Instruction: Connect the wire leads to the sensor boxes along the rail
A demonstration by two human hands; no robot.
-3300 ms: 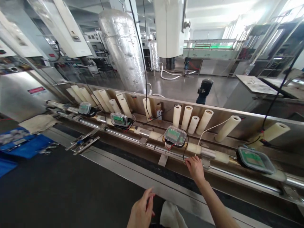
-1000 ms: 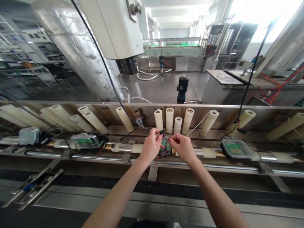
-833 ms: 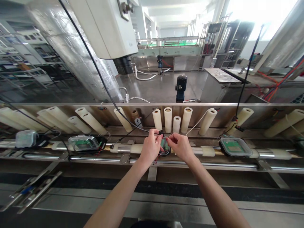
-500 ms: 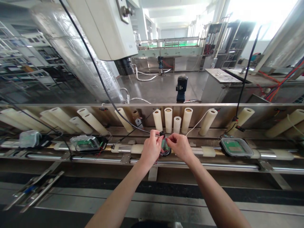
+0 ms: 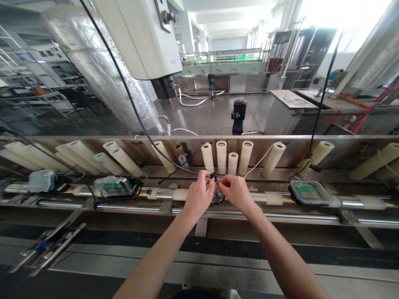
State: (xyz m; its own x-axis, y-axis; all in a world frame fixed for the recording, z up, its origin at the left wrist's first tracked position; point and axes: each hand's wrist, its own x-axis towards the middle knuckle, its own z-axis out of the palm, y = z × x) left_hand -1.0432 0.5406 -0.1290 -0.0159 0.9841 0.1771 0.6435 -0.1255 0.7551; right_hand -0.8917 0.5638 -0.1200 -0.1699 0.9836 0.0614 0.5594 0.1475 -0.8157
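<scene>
My left hand [image 5: 199, 194] and my right hand [image 5: 236, 191] meet over a clear lidded box with a green circuit board [image 5: 217, 193] that rests on the steel rail [image 5: 131, 206]. Both hands are closed in a pinch. The left fingers hold a small black connector [image 5: 213, 176] on the end of a black cable [image 5: 131, 107] that hangs down from above. The right fingers pinch thin wires right beside that connector. My hands hide most of the box.
Two more lidded boxes sit on the rail, one to the left [image 5: 112, 187] and one to the right [image 5: 309, 192]. Cream rollers [image 5: 222, 157] lean on the steel back wall. A white machine head [image 5: 140, 37] hangs overhead; loose metal brackets [image 5: 46, 248] lie front left.
3.3 s ago my left hand hung low and my right touched the rail. Both now pinch over the middle box. In the last second the fingertips have drawn a little closer together.
</scene>
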